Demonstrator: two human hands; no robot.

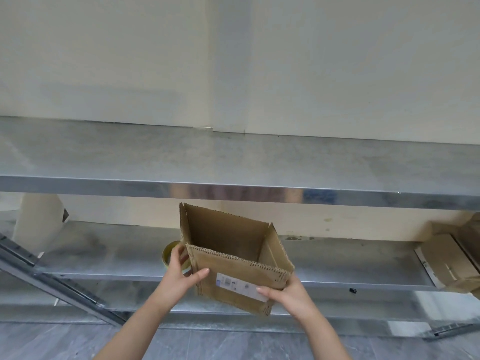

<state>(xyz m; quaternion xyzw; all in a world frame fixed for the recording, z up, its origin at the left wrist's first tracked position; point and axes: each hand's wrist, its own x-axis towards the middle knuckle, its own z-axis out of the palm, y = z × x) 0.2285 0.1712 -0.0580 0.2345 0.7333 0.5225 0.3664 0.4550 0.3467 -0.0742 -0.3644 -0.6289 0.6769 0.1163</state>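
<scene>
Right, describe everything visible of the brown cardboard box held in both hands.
The brown corrugated cardboard box is open-topped, flaps upright, nothing visible inside. A white label sits on its near face. It is tilted, held before the grey metal shelf: the left hand grips its left corner, the right hand its lower right corner.

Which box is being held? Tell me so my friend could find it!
Find the metal shelves along the wall. In front of the lower shelf, the left hand and right hand hold a cardboard box. Unlike the flattened cardboard at the shelf's right end, it stands open and has a white label on its front.
</scene>
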